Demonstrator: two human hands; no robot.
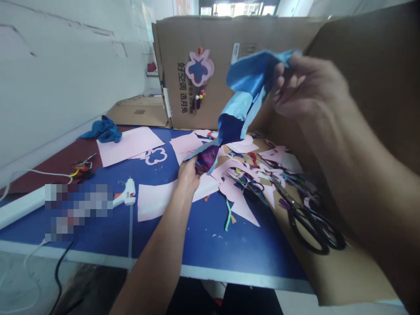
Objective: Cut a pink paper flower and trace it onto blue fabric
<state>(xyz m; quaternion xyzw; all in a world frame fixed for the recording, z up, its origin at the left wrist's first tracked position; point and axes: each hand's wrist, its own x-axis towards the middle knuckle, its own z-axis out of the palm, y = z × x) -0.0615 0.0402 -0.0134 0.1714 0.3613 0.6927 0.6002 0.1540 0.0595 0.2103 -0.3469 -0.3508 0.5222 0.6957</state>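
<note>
A long strip of blue cloth [251, 76] stretches between my two hands above the blue table. My right hand [303, 85] is raised at the upper right, its fingers closed on the top end of the cloth. Lower down near the middle, my left hand [189, 177] is closed around the bottom end. A purple patterned piece of fabric [208, 158] shows beside the left fingers; whether it joins the blue cloth I cannot tell. Pink paper scraps [234, 175] lie under the cloth, along with small-handled scissors [252, 187].
Large black-handled scissors [308, 223] lie at the right on cardboard. A white glue gun [129, 192] stands at left, near a pink sheet [127, 146] and crumpled blue cloth [104, 130]. A cardboard panel [210, 105] with a pink flower-shaped cutout [188, 72] rises behind.
</note>
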